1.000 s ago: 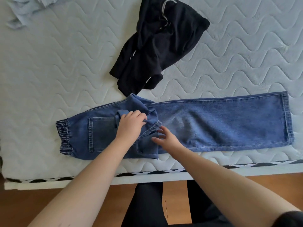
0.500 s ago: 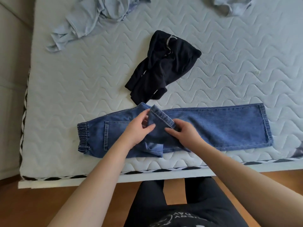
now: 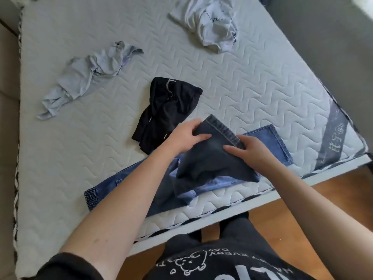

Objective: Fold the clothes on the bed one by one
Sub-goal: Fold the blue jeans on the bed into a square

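A pair of blue jeans [image 3: 210, 164] lies along the near edge of the white quilted mattress [image 3: 252, 93], elastic cuff at the left, wide hem at the right. A middle portion of the denim is lifted off the bed, its stitched hem edge uppermost. My left hand [image 3: 187, 134] grips the raised fabric at its left side, thumb on the near face. My right hand [image 3: 248, 148] holds its right side just below the stitched edge. A crumpled black garment [image 3: 167, 110] lies just beyond my left hand.
A rumpled pale blue garment [image 3: 90, 75] lies at the left of the mattress and a white printed T-shirt [image 3: 212, 27] at the far right. Wooden floor [image 3: 333, 190] runs along the bed's near edge, where my legs stand.
Both hands have raised the gripped denim fold higher off the bed. The view has tilted up and swung, bringing the pale blue garment and white T-shirt fully into sight.
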`<move>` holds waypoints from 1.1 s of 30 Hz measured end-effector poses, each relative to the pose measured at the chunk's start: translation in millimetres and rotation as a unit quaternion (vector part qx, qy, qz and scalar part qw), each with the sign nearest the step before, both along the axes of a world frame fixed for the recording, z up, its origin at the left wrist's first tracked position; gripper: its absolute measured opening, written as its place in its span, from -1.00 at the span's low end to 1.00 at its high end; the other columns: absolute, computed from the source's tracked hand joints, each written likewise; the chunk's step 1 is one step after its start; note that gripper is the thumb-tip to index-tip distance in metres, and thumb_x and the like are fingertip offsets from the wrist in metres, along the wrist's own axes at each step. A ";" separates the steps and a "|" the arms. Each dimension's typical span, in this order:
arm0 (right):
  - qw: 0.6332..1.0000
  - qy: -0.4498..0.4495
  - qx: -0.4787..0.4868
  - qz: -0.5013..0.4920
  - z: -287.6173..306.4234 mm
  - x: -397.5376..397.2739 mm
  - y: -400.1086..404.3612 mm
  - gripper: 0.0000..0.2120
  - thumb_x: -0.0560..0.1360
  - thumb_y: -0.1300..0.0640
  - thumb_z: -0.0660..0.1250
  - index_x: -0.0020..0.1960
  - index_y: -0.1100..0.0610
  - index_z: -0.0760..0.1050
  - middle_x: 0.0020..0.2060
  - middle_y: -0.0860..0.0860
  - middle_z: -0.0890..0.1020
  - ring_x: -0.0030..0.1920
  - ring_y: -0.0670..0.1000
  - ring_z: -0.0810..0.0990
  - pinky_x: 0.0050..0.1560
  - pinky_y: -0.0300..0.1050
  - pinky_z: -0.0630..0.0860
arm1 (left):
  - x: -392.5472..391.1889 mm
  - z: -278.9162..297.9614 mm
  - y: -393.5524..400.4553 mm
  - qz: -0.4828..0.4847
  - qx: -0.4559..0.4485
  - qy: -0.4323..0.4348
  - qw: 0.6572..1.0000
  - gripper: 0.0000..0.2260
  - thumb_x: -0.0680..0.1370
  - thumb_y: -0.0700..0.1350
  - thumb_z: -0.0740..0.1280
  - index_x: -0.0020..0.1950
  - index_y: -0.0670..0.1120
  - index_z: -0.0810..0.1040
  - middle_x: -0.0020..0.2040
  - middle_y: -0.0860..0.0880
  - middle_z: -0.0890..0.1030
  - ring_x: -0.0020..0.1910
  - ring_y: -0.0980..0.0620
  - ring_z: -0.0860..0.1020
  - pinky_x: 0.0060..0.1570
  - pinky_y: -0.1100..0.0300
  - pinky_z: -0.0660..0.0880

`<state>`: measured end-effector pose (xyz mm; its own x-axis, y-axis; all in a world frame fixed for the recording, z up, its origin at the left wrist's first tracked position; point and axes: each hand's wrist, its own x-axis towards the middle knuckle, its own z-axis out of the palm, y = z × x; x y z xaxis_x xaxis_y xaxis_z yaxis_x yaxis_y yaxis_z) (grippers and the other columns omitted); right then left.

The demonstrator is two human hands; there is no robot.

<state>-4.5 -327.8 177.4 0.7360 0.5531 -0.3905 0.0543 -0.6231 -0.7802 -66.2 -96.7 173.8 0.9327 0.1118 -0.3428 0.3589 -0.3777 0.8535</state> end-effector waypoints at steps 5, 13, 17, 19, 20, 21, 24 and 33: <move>0.992 0.010 -0.112 0.061 -17.6 21.9 -69.1 -0.92 0.42 -0.01 0.50 -0.12 -0.08 0.62 -0.31 -0.09 0.68 -0.25 -0.09 0.64 -0.31 -0.29 0.45 | 43.4 8.8 -40.3 -0.031 0.011 -0.017 0.999 -0.82 0.48 -0.06 0.49 0.00 -0.09 0.60 -0.11 -0.06 0.68 -0.07 -0.02 0.65 0.07 -0.06 0.56; 0.988 -0.027 -0.109 -0.110 -40.4 76.9 -161.3 -0.86 0.50 -0.01 0.42 -0.14 0.02 0.51 -0.32 -0.01 0.59 -0.30 -0.05 0.52 -0.36 -0.17 0.34 | 119.0 -7.4 -104.2 -0.063 0.035 -0.004 0.997 -0.94 0.51 -0.02 0.43 -0.04 0.05 0.63 -0.13 0.11 0.69 -0.08 0.12 0.63 -0.01 0.07 0.56; 0.983 -0.037 -0.101 -0.151 -45.8 114.7 -197.8 -0.85 0.50 -0.02 0.42 -0.18 -0.08 0.48 -0.37 -0.09 0.56 -0.39 -0.16 0.50 -0.44 -0.31 0.30 | 172.4 -23.6 -140.9 -0.090 0.059 0.009 0.994 -0.90 0.59 -0.06 0.33 -0.10 0.13 0.56 -0.14 0.18 0.65 -0.12 0.20 0.59 -0.08 0.17 0.45; 0.981 -0.019 -0.103 -0.160 -50.8 132.3 -214.5 -0.85 0.51 -0.01 0.41 -0.18 -0.07 0.48 -0.37 -0.04 0.58 -0.51 -0.13 0.51 -0.53 -0.36 0.32 | 201.4 -33.2 -160.3 -0.107 0.073 0.018 0.991 -0.93 0.60 -0.06 0.31 0.00 0.04 0.59 -0.02 0.02 0.67 -0.01 0.04 0.61 0.02 0.12 0.49; 0.981 -0.011 -0.114 -0.156 -54.3 139.0 -222.1 -0.86 0.51 -0.02 0.41 -0.16 -0.03 0.49 -0.35 -0.01 0.60 -0.53 -0.11 0.53 -0.54 -0.33 0.34 | 215.4 -38.4 -169.4 -0.114 0.083 0.020 0.990 -0.90 0.61 -0.06 0.30 0.03 0.00 0.60 0.00 -0.01 0.67 0.02 0.00 0.61 0.05 0.11 0.49; 0.980 -0.007 -0.132 -0.147 -58.7 144.5 -228.7 -0.84 0.51 -0.03 0.40 -0.16 0.00 0.48 -0.34 0.01 0.60 -0.51 -0.07 0.56 -0.53 -0.28 0.37 | 228.1 -42.2 -177.9 -0.124 0.095 0.022 0.988 -0.89 0.61 -0.06 0.30 0.03 -0.02 0.61 -0.02 0.00 0.67 0.02 0.00 0.60 0.02 0.11 0.49; 0.978 0.021 -0.157 -0.134 -77.6 152.8 -244.0 -0.76 0.52 -0.04 0.39 -0.23 0.02 0.43 -0.36 0.03 0.59 -0.44 -0.01 0.59 -0.50 -0.25 0.35 | 260.1 -55.5 -199.3 -0.165 0.148 0.024 0.975 -0.91 0.59 -0.05 0.31 0.00 0.04 0.61 -0.09 0.06 0.63 -0.05 0.05 0.55 -0.14 0.19 0.34; 0.966 0.107 -0.179 -0.154 -166.2 156.8 -258.6 -0.75 0.53 0.05 0.37 -0.27 -0.04 0.37 -0.38 -0.08 0.48 -0.33 -0.06 0.45 -0.40 -0.21 0.22 | 297.8 -146.4 -236.3 -0.153 0.230 0.110 0.955 -0.86 0.54 -0.03 0.39 0.03 -0.07 0.60 -0.09 -0.07 0.62 -0.03 -0.10 0.56 -0.06 0.11 0.44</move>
<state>152.3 -586.4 11.2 0.7253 0.1217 -0.6776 -0.3157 -0.8158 -0.4845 231.6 -333.0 27.3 0.8569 0.0325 -0.5145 0.3239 -0.8105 0.4881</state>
